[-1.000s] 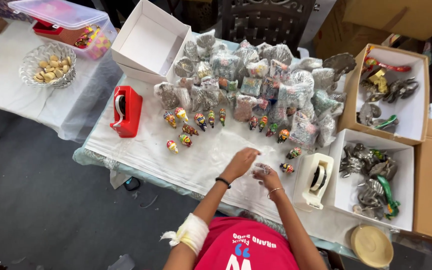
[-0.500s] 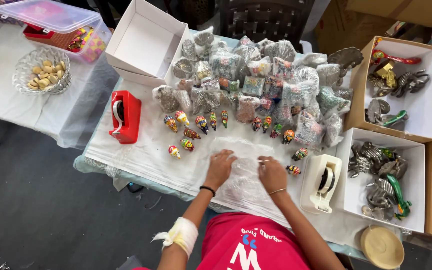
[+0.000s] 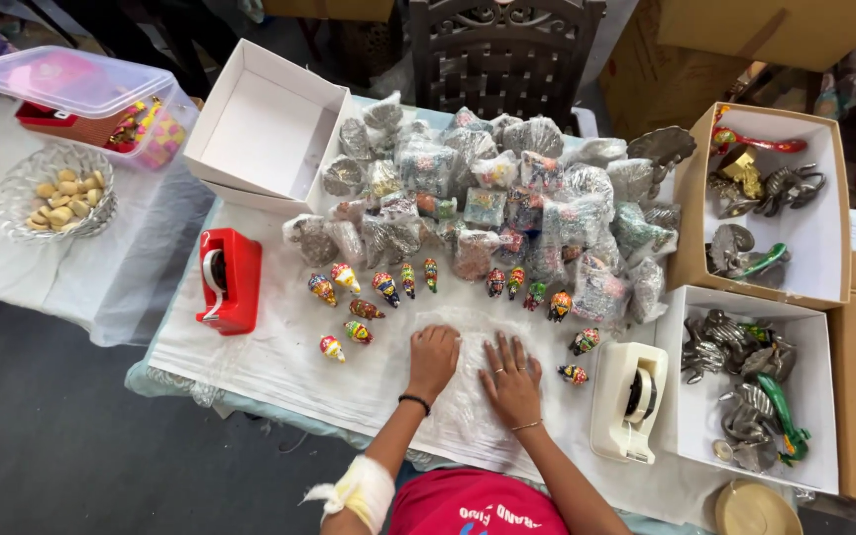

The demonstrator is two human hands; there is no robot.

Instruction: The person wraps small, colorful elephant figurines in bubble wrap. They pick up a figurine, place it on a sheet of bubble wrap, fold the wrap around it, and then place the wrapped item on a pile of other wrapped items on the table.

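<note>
Head view: your left hand (image 3: 434, 359) and right hand (image 3: 510, 381) lie side by side, palms down and fingers spread flat, pressing a clear plastic sheet (image 3: 468, 396) onto the white tablecloth (image 3: 279, 362) at the near table edge; neither hand grips anything. The sheet sits directly beneath both palms, and its long axis cannot be determined. Small painted figurines (image 3: 349, 297) stand in a row just beyond your fingertips. The red tape dispenser (image 3: 229, 281) lies well to your left, nearer the left hand; the cream tape dispenser (image 3: 629, 400) lies just right of the right hand, beside a white box of metal ornaments (image 3: 751, 391)
</note>
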